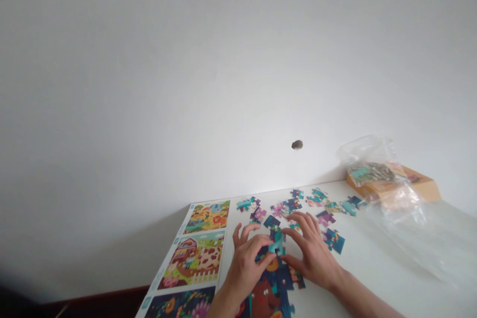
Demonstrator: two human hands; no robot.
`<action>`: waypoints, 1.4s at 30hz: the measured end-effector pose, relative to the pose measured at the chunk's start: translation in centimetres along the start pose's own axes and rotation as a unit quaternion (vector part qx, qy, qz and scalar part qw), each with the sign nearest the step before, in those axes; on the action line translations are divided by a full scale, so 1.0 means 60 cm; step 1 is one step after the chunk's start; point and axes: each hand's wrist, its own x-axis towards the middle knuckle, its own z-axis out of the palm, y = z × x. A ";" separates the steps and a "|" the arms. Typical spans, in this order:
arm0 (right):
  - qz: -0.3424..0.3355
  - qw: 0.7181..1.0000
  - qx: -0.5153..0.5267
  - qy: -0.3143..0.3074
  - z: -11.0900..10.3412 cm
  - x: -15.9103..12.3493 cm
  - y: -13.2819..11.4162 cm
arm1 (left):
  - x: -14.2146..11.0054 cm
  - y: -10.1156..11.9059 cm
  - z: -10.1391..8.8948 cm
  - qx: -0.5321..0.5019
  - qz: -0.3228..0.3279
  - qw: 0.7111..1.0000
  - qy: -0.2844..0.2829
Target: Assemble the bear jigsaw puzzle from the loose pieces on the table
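Between my two hands lies a teal jigsaw piece [277, 244], at the upper edge of a joined dark-blue section of puzzle [265, 295] that shows a brown bear. My left hand [246, 258] pinches the piece from the left with thumb and index finger, its other fingers raised. From the right, the thumb and index finger of my right hand [313, 248] grip the same piece. A dark-blue piece [272, 222] lies just beyond the fingertips. Part of the joined section is hidden under my left hand.
Loose jigsaw pieces [292, 204] are scattered toward the wall. A picture sheet [197, 258] with animal scenes lies along the table's left edge. At the back right, a clear plastic bag [372, 151] with pieces rests on a yellow-orange box [425, 186]. The wall has a small hole [297, 145].
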 end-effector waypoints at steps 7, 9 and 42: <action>-0.010 1.000 0.003 0.008 -0.003 0.001 0.000 | 0.001 0.004 -0.004 0.000 0.001 1.000 -0.008; -0.006 1.000 0.004 0.002 -0.003 0.001 -0.001 | 0.002 0.005 -0.004 -0.005 -0.001 1.000 -0.005; -0.001 1.000 -0.007 -0.018 -0.001 -0.002 0.002 | 0.002 0.008 -0.009 0.010 0.006 1.000 0.006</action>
